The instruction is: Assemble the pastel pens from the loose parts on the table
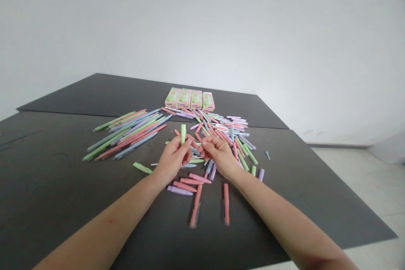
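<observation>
My left hand [173, 156] is closed around a light green pen barrel [183, 133], whose blunt end sticks up between thumb and fingers. Just to its right, my right hand [219, 155] is pinched, fingertips almost meeting the left ones. Whatever is between those fingertips is too small to make out. Beneath and around both hands lie loose pen parts in pink, green, blue and purple. Nearer to me are several pink barrels [189, 181], a purple one [179, 190], and two red barrels with clear clips, one [226, 202] lying between my forearms.
Long pens or barrels [126, 135] lie in a bundle on the left. A big heap of pen parts [218, 124] spreads behind my hands. Several small green-and-pink boxes [184, 98] stand at the back. The black table [300, 177] ends at the right above a pale floor.
</observation>
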Tool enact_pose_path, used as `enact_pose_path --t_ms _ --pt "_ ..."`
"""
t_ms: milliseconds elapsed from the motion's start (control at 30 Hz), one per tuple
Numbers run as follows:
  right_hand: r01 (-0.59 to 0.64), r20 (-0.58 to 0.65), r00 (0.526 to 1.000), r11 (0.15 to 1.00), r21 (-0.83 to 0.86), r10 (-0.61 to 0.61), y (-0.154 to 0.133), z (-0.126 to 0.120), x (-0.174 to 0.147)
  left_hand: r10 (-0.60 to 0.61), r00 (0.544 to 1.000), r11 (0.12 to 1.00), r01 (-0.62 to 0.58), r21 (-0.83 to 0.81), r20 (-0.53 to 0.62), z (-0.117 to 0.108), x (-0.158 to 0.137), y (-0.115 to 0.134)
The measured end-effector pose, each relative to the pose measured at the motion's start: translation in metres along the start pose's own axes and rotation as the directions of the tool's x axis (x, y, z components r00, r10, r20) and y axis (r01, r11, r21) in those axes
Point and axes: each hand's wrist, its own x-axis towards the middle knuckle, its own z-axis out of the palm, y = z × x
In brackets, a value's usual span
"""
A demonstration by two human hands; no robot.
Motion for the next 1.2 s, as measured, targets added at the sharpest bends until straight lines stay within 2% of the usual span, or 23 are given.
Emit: enact_pose_path --t_ms 300,633,1200 --pt "-0.015 0.140 0.989 0.985 -0.174 0.040 -0.0022 0.0043 -0.0049 -0.013 1.000 1.000 0.013 0.019 -0.010 0.0001 -0.0001 0.0062" --pt "-0.030 0.178 0.982 0.988 -0.152 0.057 -0.0005 0.0033 -0.0057 -0.021 1.000 0.999 0.021 0.038 -0.009 -0.0001 -0.0008 0.0055" --pt "-0.053 0.224 0.971 0.989 -0.137 0.083 -0.0016 0.0007 -0.0066 -0.006 0.998 0.997 0.002 0.074 0.061 -0.0040 -0.0003 0.0070"
